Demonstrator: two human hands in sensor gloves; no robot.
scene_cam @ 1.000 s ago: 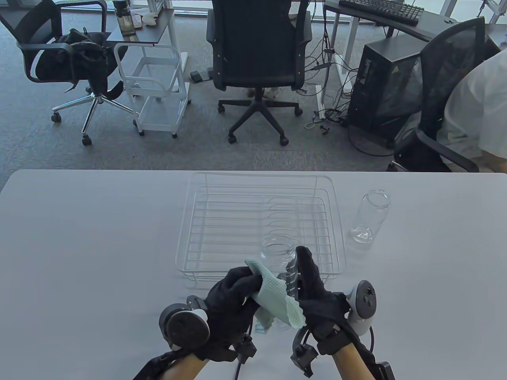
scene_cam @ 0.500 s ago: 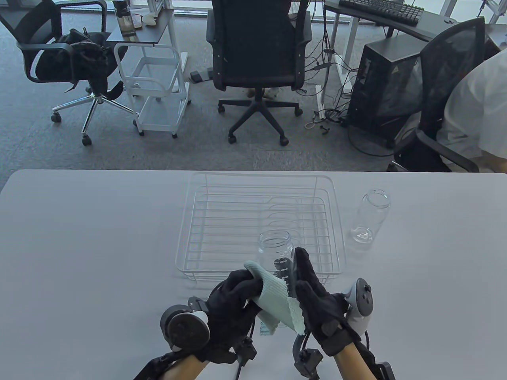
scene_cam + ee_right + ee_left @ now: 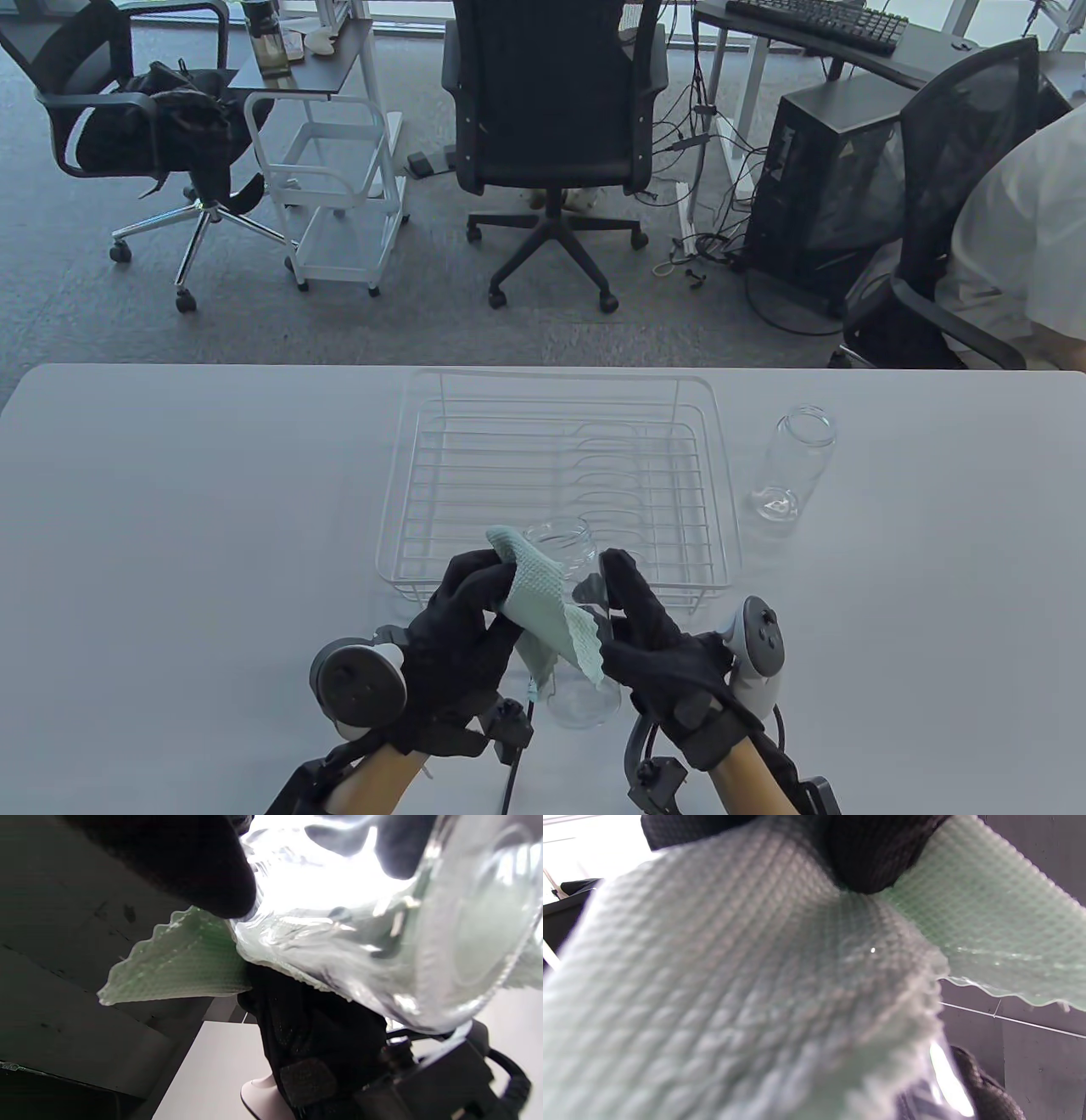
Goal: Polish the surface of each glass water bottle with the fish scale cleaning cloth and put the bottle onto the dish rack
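Note:
A clear glass bottle (image 3: 570, 552) is held tilted above the table's front edge, mouth pointing away from me. My right hand (image 3: 649, 632) grips its side, and the glass fills the right wrist view (image 3: 382, 942). My left hand (image 3: 462, 620) holds the pale green fish scale cloth (image 3: 547, 607) pressed against the bottle's left side; the cloth (image 3: 734, 984) covers most of the left wrist view. A second glass bottle (image 3: 789, 463) stands upright on the table to the right of the white wire dish rack (image 3: 407, 475), which has nothing in it.
The grey table (image 3: 170, 509) spreads wide on both sides of the rack. Beyond its far edge stand office chairs (image 3: 551, 127), a white trolley (image 3: 339, 195) and a computer tower (image 3: 831, 187). A seated person (image 3: 1018, 238) is at the far right.
Both hands have moved left and toward me with the bottle, which has tipped further over. The cloth has slid up along the bottle's side toward its neck.

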